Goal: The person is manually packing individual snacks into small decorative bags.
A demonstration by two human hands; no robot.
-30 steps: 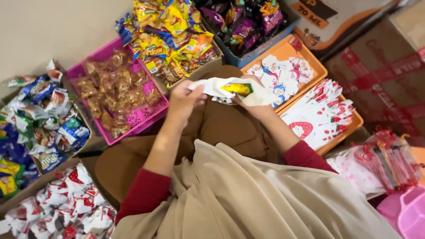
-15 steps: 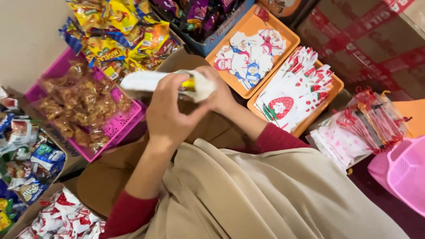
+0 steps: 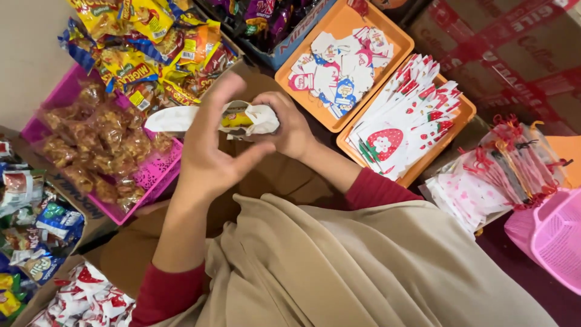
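Observation:
A white printed plastic bag with a yellow snack packet inside is held in front of me over my lap. My right hand grips the bag's filled end. My left hand holds the bag's middle, thumb spread out below. Red sleeves cover both forearms and a beige cloth drapes over my front.
A pink basket of brown snacks and a box of yellow packets lie left. Orange trays hold printed bags and strawberry bags. Tied filled bags and a pink basket are right; more packets far left.
Both hands have shifted slightly left with the bag, and my left hand moved from the bag's open end to its middle. The view has swung to the right.

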